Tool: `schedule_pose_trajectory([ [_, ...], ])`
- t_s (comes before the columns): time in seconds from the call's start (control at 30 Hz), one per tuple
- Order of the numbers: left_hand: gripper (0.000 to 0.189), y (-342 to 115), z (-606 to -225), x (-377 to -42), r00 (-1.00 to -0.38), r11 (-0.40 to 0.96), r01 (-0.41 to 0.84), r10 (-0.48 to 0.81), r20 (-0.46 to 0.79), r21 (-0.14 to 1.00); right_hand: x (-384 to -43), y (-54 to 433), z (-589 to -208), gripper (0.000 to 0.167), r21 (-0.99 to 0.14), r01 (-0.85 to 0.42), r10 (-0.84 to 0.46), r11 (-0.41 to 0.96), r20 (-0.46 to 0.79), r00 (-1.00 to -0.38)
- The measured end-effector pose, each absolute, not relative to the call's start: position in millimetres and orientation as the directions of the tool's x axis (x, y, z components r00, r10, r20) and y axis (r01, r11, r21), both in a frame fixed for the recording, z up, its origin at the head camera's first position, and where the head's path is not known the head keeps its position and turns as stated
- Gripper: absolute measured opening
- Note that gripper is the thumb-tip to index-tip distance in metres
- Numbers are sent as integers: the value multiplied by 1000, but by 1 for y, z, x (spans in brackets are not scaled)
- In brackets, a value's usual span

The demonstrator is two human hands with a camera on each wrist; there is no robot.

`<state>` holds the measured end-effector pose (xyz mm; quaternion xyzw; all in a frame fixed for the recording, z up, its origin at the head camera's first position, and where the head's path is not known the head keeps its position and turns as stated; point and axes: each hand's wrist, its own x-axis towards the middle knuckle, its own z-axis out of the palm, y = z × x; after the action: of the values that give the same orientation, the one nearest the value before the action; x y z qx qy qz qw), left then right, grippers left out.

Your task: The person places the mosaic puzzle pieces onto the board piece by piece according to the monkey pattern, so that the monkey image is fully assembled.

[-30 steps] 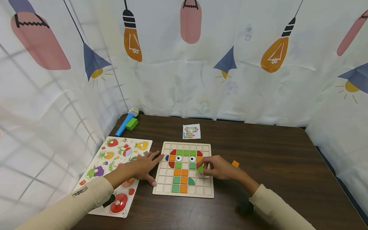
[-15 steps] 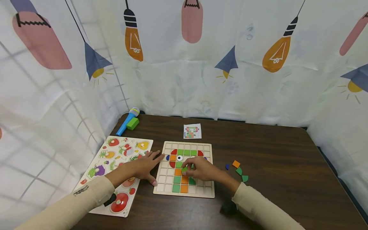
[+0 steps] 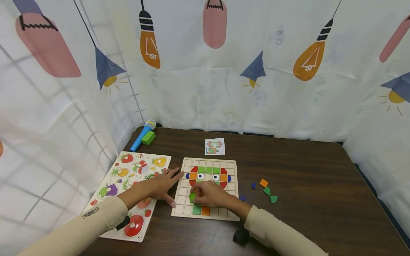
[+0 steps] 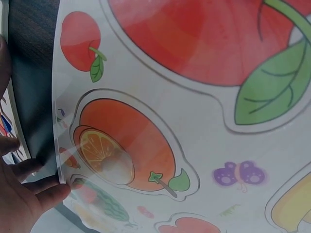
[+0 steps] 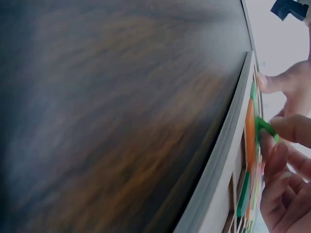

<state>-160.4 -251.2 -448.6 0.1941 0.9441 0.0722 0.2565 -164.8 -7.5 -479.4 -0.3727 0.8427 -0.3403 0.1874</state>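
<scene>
My right hand (image 3: 209, 194) pinches a light green tile (image 3: 192, 197) between thumb and fingertips, close over the left middle part of a wooden grid board (image 3: 184, 210). In the right wrist view the green tile (image 5: 267, 128) stands tilted between the fingertips, near orange and green pieces in the board. Red, green, orange and blue pieces and two eye tiles (image 3: 216, 177) fill upper squares of the grid. The right hand covers part of the middle rows. My left hand (image 3: 160, 186) lies spread at the board's left edge, fingers extended, thumb near its lower side.
Loose pieces lie right of the board: an orange square (image 3: 264, 182), green quarter-rounds (image 3: 273, 199) and blue half-rounds (image 3: 253, 186). Behind it is a pattern card (image 3: 215, 146). A fruit puzzle board (image 3: 110, 181) lies left under the left forearm. Farther back are a blue toy microphone (image 3: 138, 139) and a green block (image 3: 148, 138).
My right hand has carried the green tile leftward across the grid from its right side, uncovering the right eye tile and loose pieces. The left hand has stayed at the board's edge.
</scene>
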Motion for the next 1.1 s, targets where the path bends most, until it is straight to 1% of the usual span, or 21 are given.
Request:
schedule_pose_trajectory([
  [0.13, 114, -251, -448, -160, -793, 915, 331, 402, -457, 231, -162, -12, -478, 19, -699, -486, -737, 524, -87, -670],
  [0.57, 114, -250, -448, -160, -791, 913, 340, 407, -457, 225, -158, -15, -478, 22, -637, -492, -709, 593, -124, -694],
  [0.97, 116, -252, -453, -160, -801, 916, 338, 400, -446, 214, -155, -20, -476, 19, -578, -515, -683, 633, -103, -723],
  [1.1, 117, -252, -455, -161, -802, 918, 332, 396, -446, 218, -155, -20, -475, 19, -566, -526, -686, 635, -99, -721],
])
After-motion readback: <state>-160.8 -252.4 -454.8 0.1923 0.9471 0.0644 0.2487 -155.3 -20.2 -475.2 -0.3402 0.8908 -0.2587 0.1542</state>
